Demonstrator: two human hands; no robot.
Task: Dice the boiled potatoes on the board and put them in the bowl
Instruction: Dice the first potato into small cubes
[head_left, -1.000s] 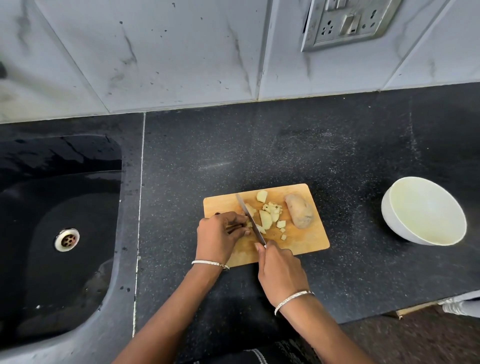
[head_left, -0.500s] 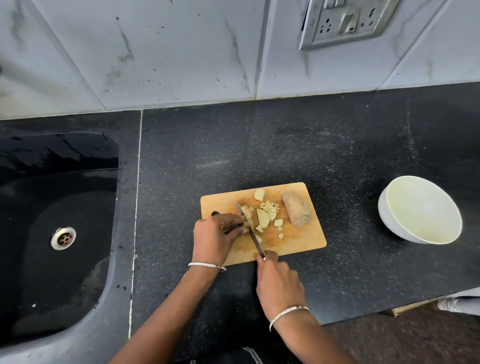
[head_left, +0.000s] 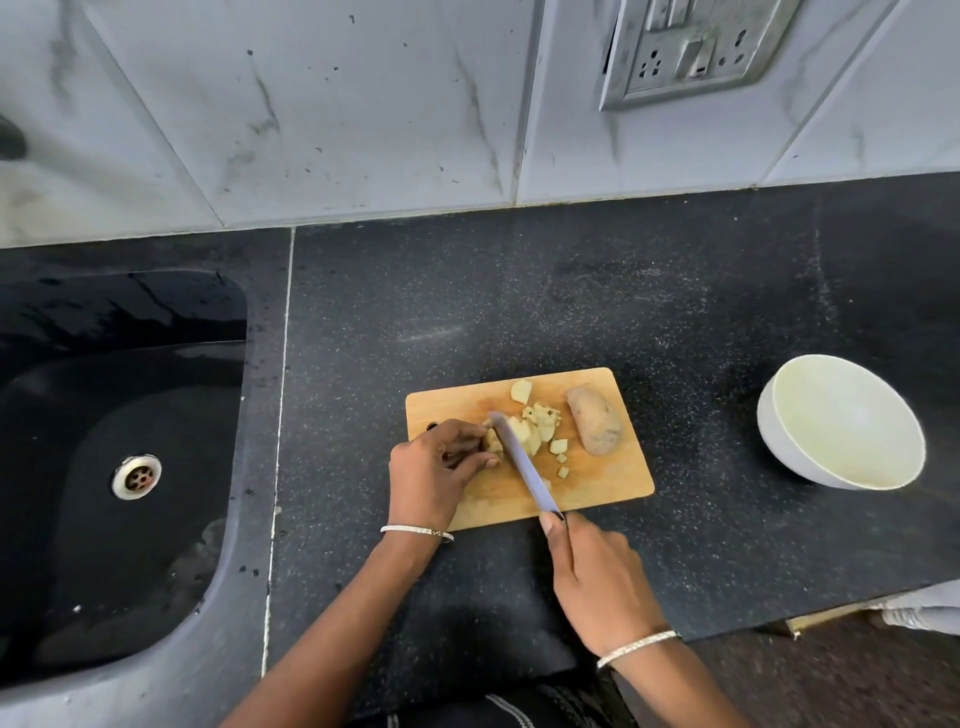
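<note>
Black speckled stone counter (head_left: 571, 291), potato-dicing at a small wooden board.

At far left a glossy black sink (head_left: 104, 545) dips into the counter, with a round metal drain (head_left: 136, 476). The left hand (head_left: 428, 478) lies knuckles-up on the pale, round-cornered board (head_left: 597, 483), its curled fingertips and thumb pinching a potato chunk (head_left: 493, 441). The knife (head_left: 524, 467), a long, slim grey blade, slants across the board just beside those fingertips. Right of the blade lie pale, irregular diced pieces (head_left: 543, 421), then 1 whole, tan, oval potato (head_left: 595, 427). The right hand (head_left: 597, 577) wraps the hidden handle, forefinger stretched toward the blade. A smooth, round white bowl (head_left: 784, 452) sits well apart, rightmost, tilted.
</note>
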